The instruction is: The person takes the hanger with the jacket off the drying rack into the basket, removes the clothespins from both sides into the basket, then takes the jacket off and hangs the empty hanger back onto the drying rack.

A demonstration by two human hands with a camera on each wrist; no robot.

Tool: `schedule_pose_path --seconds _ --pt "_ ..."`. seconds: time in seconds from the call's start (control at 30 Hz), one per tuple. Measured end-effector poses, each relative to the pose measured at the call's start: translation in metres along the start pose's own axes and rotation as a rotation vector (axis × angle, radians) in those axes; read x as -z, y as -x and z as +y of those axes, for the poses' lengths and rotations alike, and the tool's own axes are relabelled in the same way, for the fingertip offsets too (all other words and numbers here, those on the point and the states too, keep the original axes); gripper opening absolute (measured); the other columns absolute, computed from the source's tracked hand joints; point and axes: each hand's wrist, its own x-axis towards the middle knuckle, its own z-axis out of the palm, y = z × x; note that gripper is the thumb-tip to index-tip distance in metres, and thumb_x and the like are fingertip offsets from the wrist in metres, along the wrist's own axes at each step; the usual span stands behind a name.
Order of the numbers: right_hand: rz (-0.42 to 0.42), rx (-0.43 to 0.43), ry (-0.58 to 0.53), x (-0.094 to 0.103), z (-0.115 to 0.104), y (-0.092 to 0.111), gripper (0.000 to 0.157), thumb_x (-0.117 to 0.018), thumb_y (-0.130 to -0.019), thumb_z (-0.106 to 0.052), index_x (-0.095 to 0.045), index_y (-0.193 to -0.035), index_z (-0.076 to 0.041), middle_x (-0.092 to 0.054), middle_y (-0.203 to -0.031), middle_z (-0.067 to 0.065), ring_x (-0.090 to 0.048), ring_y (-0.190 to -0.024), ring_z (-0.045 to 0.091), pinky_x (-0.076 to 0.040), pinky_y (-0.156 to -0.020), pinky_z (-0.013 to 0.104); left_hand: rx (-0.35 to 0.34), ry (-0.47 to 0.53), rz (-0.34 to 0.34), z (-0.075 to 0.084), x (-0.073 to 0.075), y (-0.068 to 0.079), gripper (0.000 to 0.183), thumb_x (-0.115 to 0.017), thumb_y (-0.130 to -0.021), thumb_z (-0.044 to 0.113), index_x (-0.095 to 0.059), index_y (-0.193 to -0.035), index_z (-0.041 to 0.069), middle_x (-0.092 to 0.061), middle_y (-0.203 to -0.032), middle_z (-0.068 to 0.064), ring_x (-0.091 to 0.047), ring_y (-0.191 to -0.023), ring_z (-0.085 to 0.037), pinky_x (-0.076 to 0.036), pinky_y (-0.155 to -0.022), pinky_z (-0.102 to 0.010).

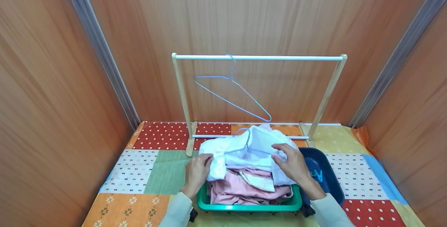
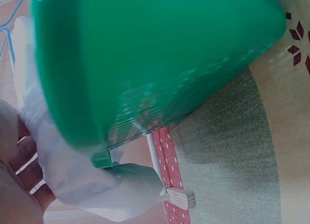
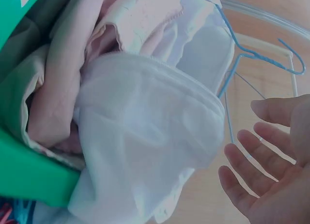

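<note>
A white shirt [image 1: 230, 150] lies spread over the pink clothes [image 1: 241, 187] in the green basket [image 1: 249, 207]. A blue wire hanger [image 1: 248, 138] sits inside its neck, the hook standing up at the back. My left hand [image 1: 198, 173] pinches the shirt's left edge; in the left wrist view its fingertips [image 2: 44, 196] go partly behind the cloth. On the other side my right hand [image 1: 291, 164] hovers by the shirt's right shoulder. In the right wrist view that hand [image 3: 271, 166] has spread, relaxed fingers, apart from the cloth and the hanger [image 3: 264, 59].
Behind the basket stands a rack with a white top rail [image 1: 286, 58] and wooden legs. A second blue hanger [image 1: 232, 106] hangs from the rail. At right is a dark blue tray [image 1: 333, 181] holding light blue clips [image 1: 317, 175]. Wooden panels [image 1: 412, 90] enclose the patchwork-covered table.
</note>
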Motion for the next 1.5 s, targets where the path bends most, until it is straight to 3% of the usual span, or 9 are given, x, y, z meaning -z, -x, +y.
schedule_pose_path --seconds 0.17,0.5,0.9,1.2,1.5 --pt "-0.057 -0.059 0.011 -0.008 0.003 0.0 0.029 -0.075 -0.087 -0.013 -0.071 -0.115 -0.013 -0.072 -0.11 0.002 -0.067 -0.105 0.022 -0.053 -0.093 0.045 0.001 0.004 0.002 0.0 0.0 0.001 0.013 -0.07 -0.091 0.019 -0.077 -0.101 0.015 -0.077 -0.097 -0.003 -0.073 -0.089 -0.022 -0.058 -0.073 -0.041" --pt "-0.055 -0.092 0.025 -0.013 0.023 0.004 0.017 -0.076 -0.085 -0.01 -0.075 -0.102 -0.014 -0.074 -0.102 0.001 -0.068 -0.101 0.022 -0.053 -0.091 0.045 0.002 0.005 0.013 -0.001 -0.001 0.0 0.012 -0.07 -0.091 0.019 -0.078 -0.1 0.016 -0.077 -0.097 -0.002 -0.073 -0.088 -0.021 -0.058 -0.073 -0.041" --pt "-0.09 -0.158 0.059 -0.009 0.041 0.012 0.02 -0.075 -0.086 -0.011 -0.074 -0.106 -0.011 -0.074 -0.108 0.007 -0.066 -0.107 0.028 -0.05 -0.096 0.05 -0.016 0.014 0.019 -0.002 -0.001 0.0 0.013 -0.071 -0.091 0.019 -0.077 -0.101 0.015 -0.077 -0.097 -0.003 -0.073 -0.089 -0.02 -0.058 -0.074 -0.04" --pt "-0.052 -0.15 0.055 -0.003 0.056 0.018 0.016 -0.075 -0.085 -0.007 -0.075 -0.101 -0.009 -0.074 -0.105 0.009 -0.067 -0.106 0.03 -0.05 -0.094 0.051 -0.024 0.003 0.026 -0.001 -0.001 0.0 0.012 -0.071 -0.091 0.019 -0.078 -0.1 0.015 -0.077 -0.096 -0.003 -0.073 -0.088 -0.02 -0.058 -0.073 -0.039" --pt "-0.032 -0.189 0.072 0.003 0.072 0.022 0.021 -0.073 -0.087 -0.01 -0.074 -0.107 -0.006 -0.073 -0.112 0.015 -0.065 -0.11 0.036 -0.048 -0.096 0.055 -0.021 -0.007 0.024 -0.001 -0.001 0.001 0.012 -0.071 -0.091 0.02 -0.078 -0.1 0.015 -0.077 -0.096 -0.002 -0.073 -0.088 -0.02 -0.058 -0.072 -0.039"
